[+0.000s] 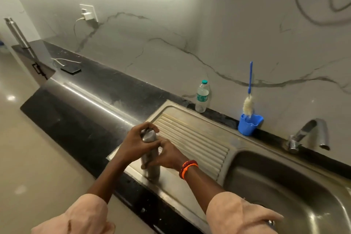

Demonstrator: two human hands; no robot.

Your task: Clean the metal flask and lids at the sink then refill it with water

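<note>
A metal flask (150, 171) stands upright on the left end of the ribbed steel drainboard (197, 138). My left hand (136, 142) curls over its top, fingers wrapped round the lid end (149, 135). My right hand (167, 155) grips the flask's body just below. The sink basin (281, 192) lies to the right, and the steel tap (311, 135) stands behind it, with no water running.
A blue cup (248, 124) holding a blue-handled bottle brush (249, 100) stands at the wall behind the drainboard. A plastic water bottle (202, 97) stands left of it. A phone (70, 70) with a white cable lies far down the black counter (79, 119).
</note>
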